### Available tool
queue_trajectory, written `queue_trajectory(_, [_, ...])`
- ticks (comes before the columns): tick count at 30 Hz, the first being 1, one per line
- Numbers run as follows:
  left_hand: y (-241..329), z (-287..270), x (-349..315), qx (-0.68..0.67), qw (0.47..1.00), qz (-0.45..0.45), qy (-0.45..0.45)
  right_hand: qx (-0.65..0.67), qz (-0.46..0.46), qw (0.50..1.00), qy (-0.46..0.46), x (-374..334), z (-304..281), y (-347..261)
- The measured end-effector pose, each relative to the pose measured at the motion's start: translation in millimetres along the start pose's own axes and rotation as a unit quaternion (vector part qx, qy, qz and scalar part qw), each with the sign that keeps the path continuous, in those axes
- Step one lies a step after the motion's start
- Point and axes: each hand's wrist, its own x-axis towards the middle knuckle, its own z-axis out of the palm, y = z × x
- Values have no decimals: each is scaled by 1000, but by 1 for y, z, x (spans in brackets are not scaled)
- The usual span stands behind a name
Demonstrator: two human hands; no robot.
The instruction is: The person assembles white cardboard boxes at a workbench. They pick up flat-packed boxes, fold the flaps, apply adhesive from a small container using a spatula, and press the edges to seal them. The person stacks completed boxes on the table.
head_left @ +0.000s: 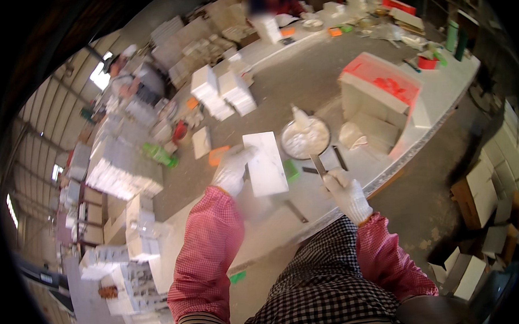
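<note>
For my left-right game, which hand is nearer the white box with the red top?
Right. The right hand is below and left of the white box in view; the left hand, holding a white slab, is farther left.

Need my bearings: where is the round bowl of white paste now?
In the head view, the bowl is just right of centre, to the right of the white rectangular slab in the left hand.

The slab is white, the sleeves checked in pink.
</note>
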Motion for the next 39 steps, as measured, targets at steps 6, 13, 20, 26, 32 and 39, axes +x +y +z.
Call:
queue_trajectory(6, [-37,-68,-47,53,996,-41,59,-121,-57,987,-92,-16,41,-15])
queue_trajectory(13, [-57,-52,-57,445,864,150,180,-136,-81,979,-129,-9,82,-33])
queue_trajectory(20, [-38,-29,-74,562,793,88,219,-213,-235,948,-35,-6,102,-36])
queue_trajectory(26, [-29,-28,-78,605,769,45,201,-345,-256,901,-64,-7,108,-43])
queue_trajectory(32, [-36,-43,-50,569,786,120,209,-354,-271,892,-76,-3,114,-48])
queue_trajectory(39, [-58,-54,-32,300,942,71,134,-401,-268,870,-97,-6,121,-60])
